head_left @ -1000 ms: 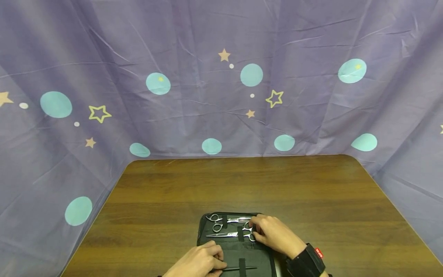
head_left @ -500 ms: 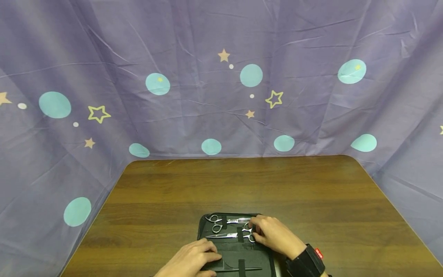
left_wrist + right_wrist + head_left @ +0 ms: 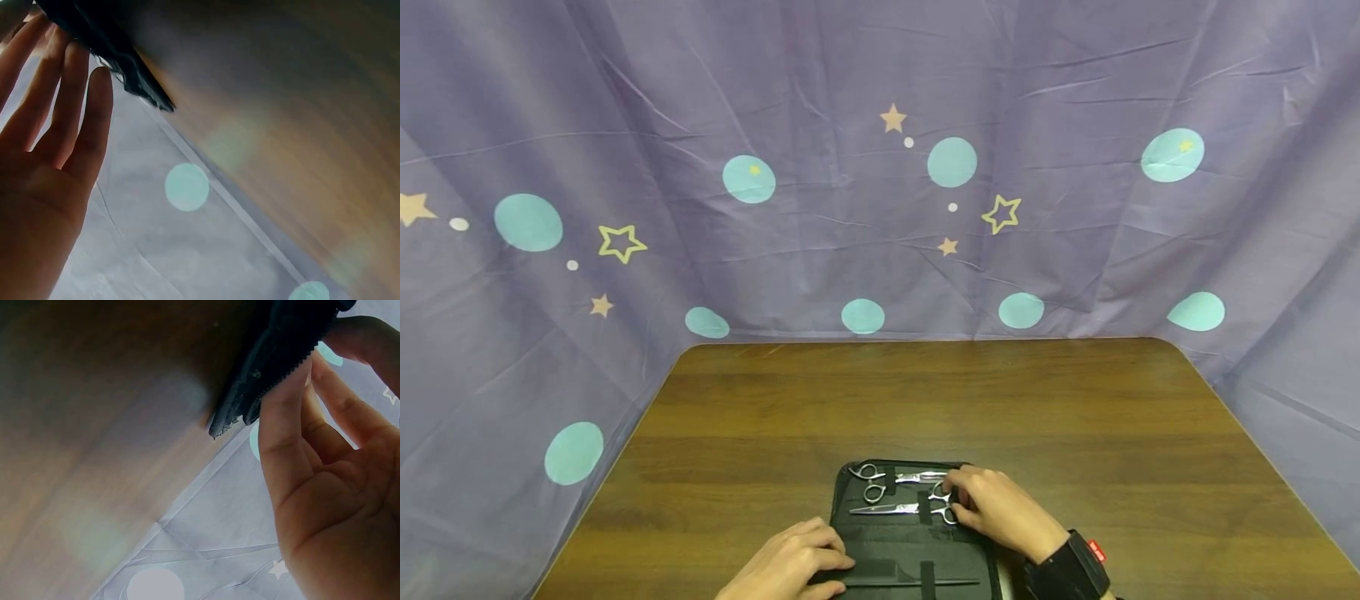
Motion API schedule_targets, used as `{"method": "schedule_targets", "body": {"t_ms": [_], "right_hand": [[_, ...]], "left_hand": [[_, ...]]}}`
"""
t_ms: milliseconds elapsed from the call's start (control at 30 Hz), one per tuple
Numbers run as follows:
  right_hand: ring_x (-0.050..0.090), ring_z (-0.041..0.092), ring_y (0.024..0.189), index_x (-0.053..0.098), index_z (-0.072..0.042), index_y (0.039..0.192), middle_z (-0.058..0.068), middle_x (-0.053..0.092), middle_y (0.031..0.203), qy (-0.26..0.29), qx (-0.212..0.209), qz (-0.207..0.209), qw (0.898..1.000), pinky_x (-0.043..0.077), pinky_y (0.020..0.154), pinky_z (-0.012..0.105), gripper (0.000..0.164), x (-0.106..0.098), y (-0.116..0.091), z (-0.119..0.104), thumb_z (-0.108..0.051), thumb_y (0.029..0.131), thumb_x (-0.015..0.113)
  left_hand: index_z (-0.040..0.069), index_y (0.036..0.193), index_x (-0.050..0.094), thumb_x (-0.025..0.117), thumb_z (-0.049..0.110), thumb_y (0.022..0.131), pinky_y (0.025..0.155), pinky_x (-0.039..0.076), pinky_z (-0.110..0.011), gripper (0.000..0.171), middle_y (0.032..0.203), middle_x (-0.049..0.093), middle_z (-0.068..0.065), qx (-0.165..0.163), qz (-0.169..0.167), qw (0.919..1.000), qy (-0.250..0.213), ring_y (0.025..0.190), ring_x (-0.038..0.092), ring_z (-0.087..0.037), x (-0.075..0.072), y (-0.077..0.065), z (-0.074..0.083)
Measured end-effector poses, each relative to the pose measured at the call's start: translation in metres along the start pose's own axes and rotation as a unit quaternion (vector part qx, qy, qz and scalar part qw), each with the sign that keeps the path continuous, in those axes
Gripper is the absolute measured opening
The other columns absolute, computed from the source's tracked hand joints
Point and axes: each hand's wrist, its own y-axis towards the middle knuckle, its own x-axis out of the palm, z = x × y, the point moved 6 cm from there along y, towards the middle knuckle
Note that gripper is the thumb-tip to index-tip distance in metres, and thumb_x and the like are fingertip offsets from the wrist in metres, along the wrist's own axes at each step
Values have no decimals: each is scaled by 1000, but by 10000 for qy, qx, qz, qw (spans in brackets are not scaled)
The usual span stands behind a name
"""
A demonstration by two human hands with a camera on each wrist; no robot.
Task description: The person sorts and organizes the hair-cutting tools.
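A black zip case (image 3: 917, 542) lies unfolded at the front middle of the table. My left hand (image 3: 786, 562) is at its left edge, with thumb and index finger around the wide end of a black tail comb (image 3: 872, 571). The comb's thin tail runs under an elastic strap (image 3: 928, 575). My right hand (image 3: 1000, 508) is at the upper right, its curled fingertips on the finger rings of a pair of scissors (image 3: 887, 509) that a strap holds. In the left wrist view the other fingers (image 3: 99, 106) reach straight toward the case; the comb is hidden there.
Another pair of scissors (image 3: 917, 477) sits under a strap along the case's top. The wooden table (image 3: 925, 400) extends behind and beside the case. A purple curtain (image 3: 820, 250) with stars and dots surrounds it. Zip teeth (image 3: 287, 381) line the case's edge.
My left hand has slid left along the comb, uncovering more of it. The comb's tail has shifted right under the strap. My right hand has stayed at the scissors.
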Motion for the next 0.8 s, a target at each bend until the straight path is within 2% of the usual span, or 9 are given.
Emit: {"method": "schedule_targets", "body": {"t_ms": [100, 267, 433, 600, 800], "right_hand": [[43, -2, 64, 61, -14, 96, -13, 48, 75, -29, -2, 14, 10000, 39, 58, 19, 14, 1, 0, -2, -16, 81, 61], [43, -2, 65, 61, -14, 96, -13, 48, 75, -6, 7, 5, 10000, 39, 58, 19, 15, 1, 1, -3, -15, 81, 61], [43, -2, 65, 61, -14, 96, -13, 48, 75, -36, -19, 9, 10000, 39, 59, 19, 15, -1, 0, -4, -15, 81, 61], [43, -2, 65, 61, -13, 96, -12, 48, 75, -69, -78, 54, 9999, 39, 58, 19, 15, -1, -1, -3, -15, 81, 61], [49, 1, 70, 57, -14, 96, -8, 55, 83, -584, -511, 235, 9967, 43, 62, 22, 16, -1, -3, -8, -15, 81, 62]], "left_hand": [[21, 94, 69, 64, 32, 82, 77, 36, -11, 18, 91, 53, 18, 154, 56, 9999, -16, 84, 45, 4, 3, 3, 3], [20, 94, 69, 63, 33, 83, 75, 36, -8, 18, 91, 53, 16, 212, 26, 9998, -38, 84, 45, 4, 8, 7, 6], [21, 93, 69, 66, 31, 80, 76, 36, -8, 17, 90, 53, 15, 350, 141, 9991, 180, 84, 46, 3, 8, 11, 10], [22, 91, 69, 69, 30, 76, 74, 37, -8, 17, 89, 53, 15, 353, 183, 9987, 321, 83, 46, 3, 11, 15, 13], [23, 90, 68, 70, 31, 73, 71, 36, -7, 19, 88, 53, 15, 252, 171, 9987, 403, 80, 46, 3, 14, 17, 14]]}}
